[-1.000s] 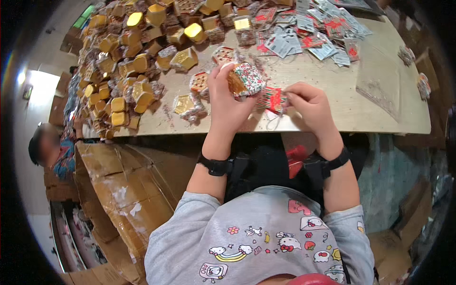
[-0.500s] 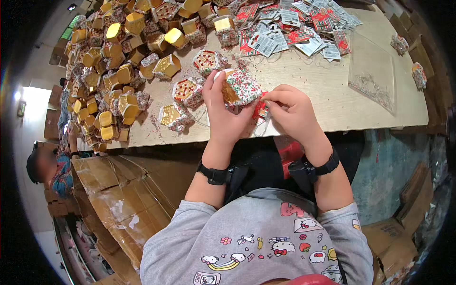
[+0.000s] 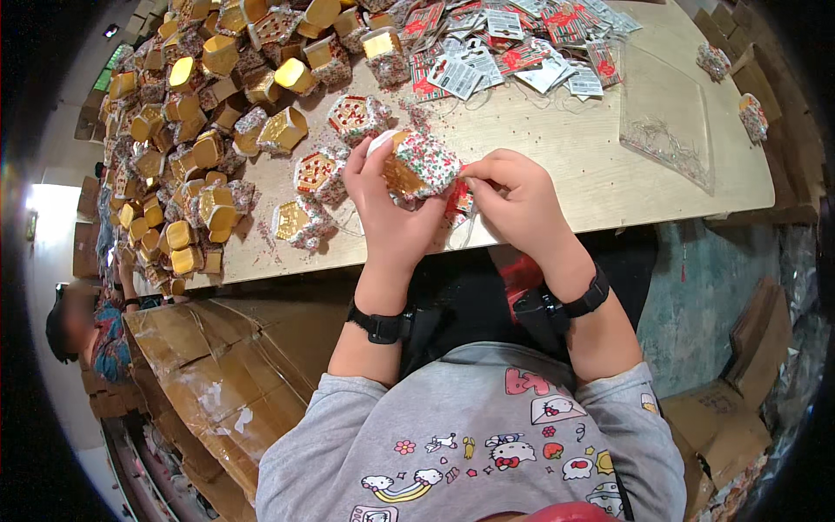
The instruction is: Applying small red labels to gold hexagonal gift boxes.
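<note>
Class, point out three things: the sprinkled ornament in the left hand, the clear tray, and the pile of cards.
Sprinkled ornament (image 3: 424, 164), head view: on its sprinkled side.
Clear tray (image 3: 658, 87), head view: on its bare upper part.
Pile of cards (image 3: 524, 57), head view: on a middle card.

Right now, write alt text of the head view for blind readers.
A person's left grip holds a sprinkle-covered ornament; the right grip is pinched at its edge, beside a red tag. On the table lie heaped ornaments at left and tags farther back.
</note>
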### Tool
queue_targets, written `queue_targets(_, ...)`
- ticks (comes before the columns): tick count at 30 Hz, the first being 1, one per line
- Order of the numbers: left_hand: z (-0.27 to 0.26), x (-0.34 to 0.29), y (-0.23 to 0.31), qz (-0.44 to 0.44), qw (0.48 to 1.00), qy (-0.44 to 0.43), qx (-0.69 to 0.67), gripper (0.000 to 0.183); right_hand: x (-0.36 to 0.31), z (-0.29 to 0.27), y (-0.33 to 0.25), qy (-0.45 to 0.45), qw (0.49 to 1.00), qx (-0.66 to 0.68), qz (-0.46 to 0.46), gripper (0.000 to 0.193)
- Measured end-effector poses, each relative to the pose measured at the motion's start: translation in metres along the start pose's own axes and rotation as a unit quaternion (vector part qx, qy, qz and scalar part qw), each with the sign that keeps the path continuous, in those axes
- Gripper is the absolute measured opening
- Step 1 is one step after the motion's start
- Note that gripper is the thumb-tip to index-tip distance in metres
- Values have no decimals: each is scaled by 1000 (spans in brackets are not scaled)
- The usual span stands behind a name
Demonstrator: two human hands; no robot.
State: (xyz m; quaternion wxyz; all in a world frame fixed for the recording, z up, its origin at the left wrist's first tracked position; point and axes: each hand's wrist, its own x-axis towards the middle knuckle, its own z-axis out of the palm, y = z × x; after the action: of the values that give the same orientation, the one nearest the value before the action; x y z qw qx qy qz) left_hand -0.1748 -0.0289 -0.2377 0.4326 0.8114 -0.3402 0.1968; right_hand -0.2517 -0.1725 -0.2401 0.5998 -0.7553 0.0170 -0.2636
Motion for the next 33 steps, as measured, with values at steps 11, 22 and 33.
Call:
queue_targets(11, 1, -1, 1, 6, 1000, 22, 15, 69, 0, -1, 3, 2, 998, 21, 56, 11)
queue_targets(22, 0, -1, -1, -36, 999, 5, -11, 67, -1, -1, 1, 9, 999, 16, 30, 12)
queue_targets(33, 2, 0, 4, -5, 1000, 5, 10, 68, 1, 1, 0, 21, 999, -19, 21, 8)
